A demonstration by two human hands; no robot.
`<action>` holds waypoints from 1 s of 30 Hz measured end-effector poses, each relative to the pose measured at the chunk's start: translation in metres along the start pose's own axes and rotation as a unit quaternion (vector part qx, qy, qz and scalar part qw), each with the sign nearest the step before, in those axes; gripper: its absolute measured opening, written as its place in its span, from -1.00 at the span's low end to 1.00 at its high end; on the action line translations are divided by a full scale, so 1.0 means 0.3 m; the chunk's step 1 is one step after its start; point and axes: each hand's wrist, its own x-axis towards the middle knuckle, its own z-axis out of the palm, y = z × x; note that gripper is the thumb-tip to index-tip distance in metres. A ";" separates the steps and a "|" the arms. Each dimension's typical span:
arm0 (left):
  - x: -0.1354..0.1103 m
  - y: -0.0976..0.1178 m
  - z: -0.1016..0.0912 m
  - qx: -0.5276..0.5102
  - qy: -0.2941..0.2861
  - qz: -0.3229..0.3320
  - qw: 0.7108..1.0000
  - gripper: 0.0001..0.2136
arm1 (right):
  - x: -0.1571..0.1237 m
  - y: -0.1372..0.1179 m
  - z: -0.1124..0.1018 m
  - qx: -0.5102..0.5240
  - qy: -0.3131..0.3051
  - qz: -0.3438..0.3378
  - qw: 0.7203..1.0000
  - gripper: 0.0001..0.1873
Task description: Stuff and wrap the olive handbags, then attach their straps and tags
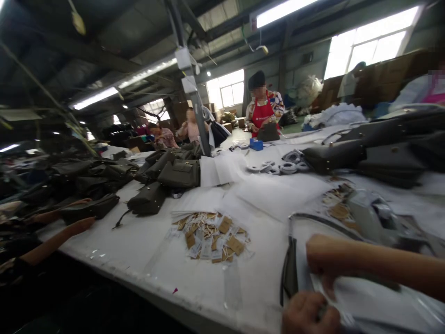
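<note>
My right hand (323, 262) reaches in from the right, fingers curled down and pinching a clear plastic bag (368, 297) that lies on the white table (146, 250). My left hand (308, 315) is a blurred fist at the bottom edge, closed on the near edge of the same bag. A dark strap (290, 273) curves along the table just left of both hands. What is inside the bag cannot be made out.
A pile of brown and white tags (210, 236) lies mid-table. Dark olive handbags (179, 174) are heaped at left and a larger bag (368, 148) at right. A co-worker's arms (52, 241) reach in at left. A person in a red apron (262, 113) stands at the far end.
</note>
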 end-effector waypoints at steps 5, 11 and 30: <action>0.054 -0.006 -0.113 -0.056 -0.089 -0.016 0.994 -0.86 | -0.058 -0.006 -0.060 0.062 0.040 -0.004 0.997 -0.64; 0.044 -0.010 -0.122 -0.080 -0.110 -0.018 0.991 -0.81 | -0.064 0.024 -0.027 0.100 0.021 0.016 0.995 -0.57; 0.064 -0.005 -0.140 -0.056 -0.110 -0.003 0.992 -0.77 | -0.050 0.165 0.063 0.158 0.107 0.097 0.977 -0.63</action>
